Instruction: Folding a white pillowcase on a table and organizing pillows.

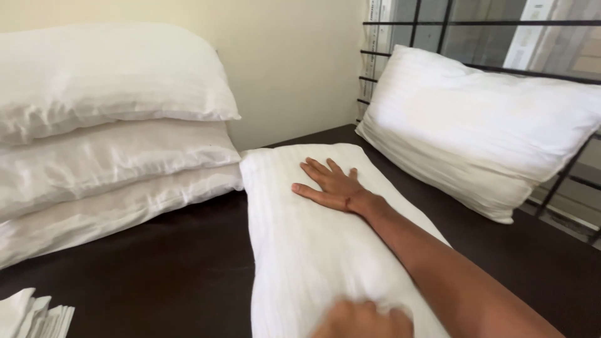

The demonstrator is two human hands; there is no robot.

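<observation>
While the right hand point(330, 186) lies flat and open, fingers spread, pressing on the far part of a white striped pillow point(313, 250), the left hand point(363, 319) at the bottom edge is bunched on the pillow's near end, seemingly gripping the fabric, though only partly in view; the pillow lies lengthwise on a dark brown surface point(175, 263), between a stack of three white pillows point(106, 138) and another pillow point(482, 125) leaning against a black window grille point(563, 181), with folded white cloths point(31, 316) at the lower left corner
</observation>
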